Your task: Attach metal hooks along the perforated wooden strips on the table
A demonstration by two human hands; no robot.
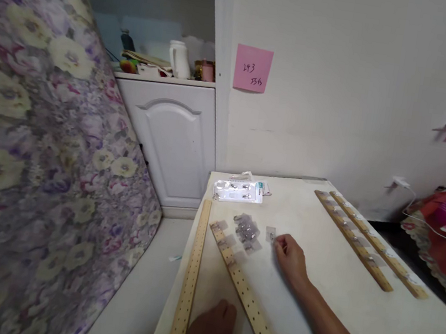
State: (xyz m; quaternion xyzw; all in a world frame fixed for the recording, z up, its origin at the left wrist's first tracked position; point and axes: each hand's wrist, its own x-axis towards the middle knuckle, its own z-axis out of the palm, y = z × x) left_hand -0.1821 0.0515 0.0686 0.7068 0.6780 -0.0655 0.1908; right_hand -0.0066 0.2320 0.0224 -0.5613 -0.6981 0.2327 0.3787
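My right hand (291, 258) is closed in a pinch at the edge of a clear square adhesive hook (270, 233), over the white table. Left of it lies a loose pile of similar clear hooks (246, 229). A pale wooden strip with rows of holes (252, 308) slants across the table, with several clear hooks on its far end. My left hand (213, 330) is low in view between that strip and a second perforated strip (191, 274) along the table's left edge. Its fingers are curled together; whatever they may hold is hidden.
Clear plastic packaging (238, 190) lies at the table's (285, 198) far edge. Two wooden strips (352, 239) bearing clear hooks lie at the right. A floral curtain (59, 165) hangs at left, beside a white cabinet (175, 149). A pink note (253, 69) is on the wall.
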